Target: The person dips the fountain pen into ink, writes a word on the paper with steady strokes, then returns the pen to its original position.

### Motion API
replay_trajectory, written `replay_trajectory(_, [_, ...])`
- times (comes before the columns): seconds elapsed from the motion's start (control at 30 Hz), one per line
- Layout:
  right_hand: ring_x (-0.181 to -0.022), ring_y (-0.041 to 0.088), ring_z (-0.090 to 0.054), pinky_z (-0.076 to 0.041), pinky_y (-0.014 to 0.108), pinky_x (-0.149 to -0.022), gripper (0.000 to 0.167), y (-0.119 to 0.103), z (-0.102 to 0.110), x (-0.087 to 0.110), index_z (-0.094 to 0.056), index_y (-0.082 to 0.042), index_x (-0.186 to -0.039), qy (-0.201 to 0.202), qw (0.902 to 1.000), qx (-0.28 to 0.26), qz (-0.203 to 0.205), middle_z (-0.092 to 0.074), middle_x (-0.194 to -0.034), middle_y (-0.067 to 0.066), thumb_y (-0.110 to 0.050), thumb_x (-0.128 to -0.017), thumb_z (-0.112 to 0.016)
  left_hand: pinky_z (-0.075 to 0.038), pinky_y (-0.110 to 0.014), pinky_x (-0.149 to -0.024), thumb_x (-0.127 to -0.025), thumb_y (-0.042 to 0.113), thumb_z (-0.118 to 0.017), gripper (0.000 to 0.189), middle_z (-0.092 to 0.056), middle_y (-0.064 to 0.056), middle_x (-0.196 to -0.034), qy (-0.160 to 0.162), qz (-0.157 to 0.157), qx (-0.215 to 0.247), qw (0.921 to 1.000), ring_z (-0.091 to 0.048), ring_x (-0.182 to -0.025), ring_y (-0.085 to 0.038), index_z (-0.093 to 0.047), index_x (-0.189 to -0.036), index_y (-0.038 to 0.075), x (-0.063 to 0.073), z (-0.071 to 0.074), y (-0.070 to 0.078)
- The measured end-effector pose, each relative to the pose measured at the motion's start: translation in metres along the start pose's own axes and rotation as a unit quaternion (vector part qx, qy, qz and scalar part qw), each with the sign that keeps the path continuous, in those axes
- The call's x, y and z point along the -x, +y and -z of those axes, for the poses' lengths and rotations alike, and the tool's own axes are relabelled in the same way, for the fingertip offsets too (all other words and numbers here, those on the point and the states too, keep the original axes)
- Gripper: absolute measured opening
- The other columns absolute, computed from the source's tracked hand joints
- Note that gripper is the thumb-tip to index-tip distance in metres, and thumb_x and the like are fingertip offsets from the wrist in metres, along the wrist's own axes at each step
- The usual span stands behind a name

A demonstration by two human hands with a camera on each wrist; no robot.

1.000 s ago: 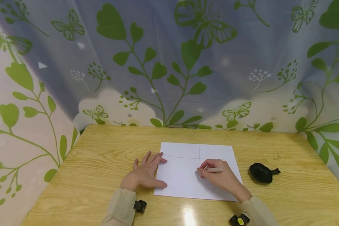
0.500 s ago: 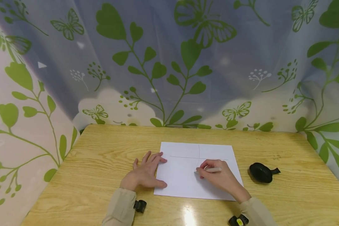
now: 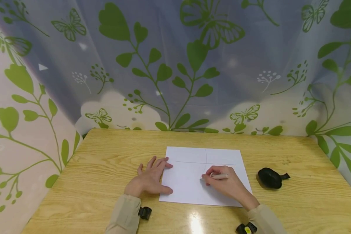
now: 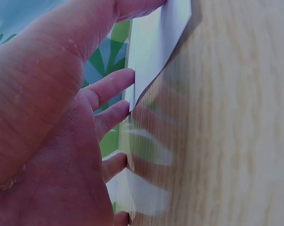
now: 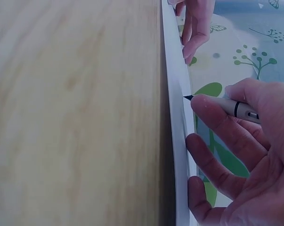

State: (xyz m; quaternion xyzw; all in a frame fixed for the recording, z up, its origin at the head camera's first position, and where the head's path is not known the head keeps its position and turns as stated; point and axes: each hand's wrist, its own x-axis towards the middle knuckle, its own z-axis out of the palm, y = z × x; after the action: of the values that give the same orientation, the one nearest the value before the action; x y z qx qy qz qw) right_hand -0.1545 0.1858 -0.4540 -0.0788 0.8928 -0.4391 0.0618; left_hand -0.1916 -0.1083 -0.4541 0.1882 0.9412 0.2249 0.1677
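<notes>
A white sheet of paper [image 3: 184, 182] lies on the wooden table, bearing a long thin horizontal line and a line running down across it. My right hand [image 3: 229, 182] pinches a light-coloured pen [image 3: 220, 176] over the middle of the sheet. In the right wrist view the dark tip of the pen [image 5: 226, 104] meets the paper [image 5: 177, 117], with the other fingers resting against the sheet. My left hand [image 3: 149, 178] lies spread at the sheet's left edge, thumb and fingertips on the paper. In the left wrist view the left hand's fingers [image 4: 114, 84] touch the paper's edge and the table.
A small black pan-shaped object [image 3: 269, 178] with a short handle sits on the table [image 3: 111, 152] to the right of the paper. Behind the table hangs a curtain [image 3: 175, 81] printed with leaves and butterflies. Black cameras are strapped at both wrists.
My right hand has shifted slightly to the left and down with the pen, whose tip stays at the paper. The left hand and the sheet keep their places.
</notes>
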Motion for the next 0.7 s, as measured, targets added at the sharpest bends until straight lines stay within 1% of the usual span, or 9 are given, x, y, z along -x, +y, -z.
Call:
replay_trajectory(0.17, [-0.054,0.009,-0.058,-0.045,0.021,-0.061,0.019,-0.0010,-0.0003,0.0004,-0.074,-0.017,-0.082,-0.010,0.9999,-0.006,-0.002,-0.074,-0.070,-0.005,-0.032,-0.093,-0.074,-0.004,-0.082,-0.114,-0.075,0.043,-0.085,0.074,-0.027,0.009,-0.169,0.000,0.000,-0.001,1.0000,-0.008,-0.160,-0.037,-0.051,-0.139,0.028,0.0000,0.0000,-0.0003])
replay_trajectory(0.43, [-0.052,0.009,-0.056,-0.044,0.022,-0.059,0.021,-0.0012,-0.0016,0.0004,-0.074,-0.017,-0.083,-0.024,0.9997,0.000,0.005,-0.073,-0.069,-0.005,-0.035,-0.093,-0.074,-0.004,-0.082,-0.114,-0.075,0.043,-0.085,0.075,-0.027,0.009,-0.169,0.000,0.000,0.000,1.0000,-0.008,-0.160,-0.037,-0.050,-0.140,0.028,-0.0001,0.0011,0.0006])
replay_trajectory(0.7, [-0.051,0.009,-0.056,-0.044,0.022,-0.058,0.019,-0.0014,-0.0038,0.0012,-0.073,-0.020,-0.083,-0.035,0.9994,-0.003,-0.004,-0.073,-0.069,-0.007,-0.036,-0.092,-0.074,-0.004,-0.082,-0.114,-0.075,0.044,-0.085,0.074,-0.026,0.009,-0.169,-0.002,0.001,0.000,1.0000,-0.008,-0.160,-0.037,-0.051,-0.139,0.028,-0.0001,0.0003,0.0005])
